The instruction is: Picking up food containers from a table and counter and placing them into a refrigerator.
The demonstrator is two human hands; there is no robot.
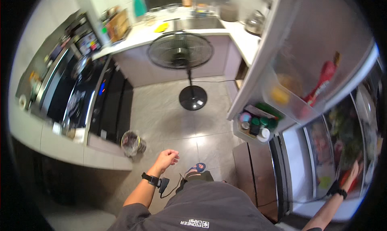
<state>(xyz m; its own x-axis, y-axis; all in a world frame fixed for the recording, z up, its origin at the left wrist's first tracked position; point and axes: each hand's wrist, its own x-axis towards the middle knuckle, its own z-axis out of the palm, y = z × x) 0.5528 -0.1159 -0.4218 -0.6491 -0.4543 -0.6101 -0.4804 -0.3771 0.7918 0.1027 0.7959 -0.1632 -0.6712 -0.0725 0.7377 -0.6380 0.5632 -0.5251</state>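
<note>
My left hand point(167, 161) hangs in front of my body above the tiled floor, fingers loosely curled with nothing seen in them. A strap with a small black device is on that wrist. My right hand point(353, 174) reaches into the open refrigerator point(297, 167) at the far right, beside a red item point(344, 181) and below leafy greens point(347, 134) on a shelf. Blur and the angle hide whether its fingers grip anything. The open refrigerator door point(290, 25) holds a red packet point(322, 80) and a lower bin point(252, 135) of jars and bottles.
A black pedestal fan point(193, 98) stands on the floor ahead, its cord running right. A lined trash bin point(133, 144) stands by the black oven point(112, 101) at left. Beyond the fan, the counter point(136, 34) holds a sink point(201, 23), a yellow item and a glass kettle point(255, 23).
</note>
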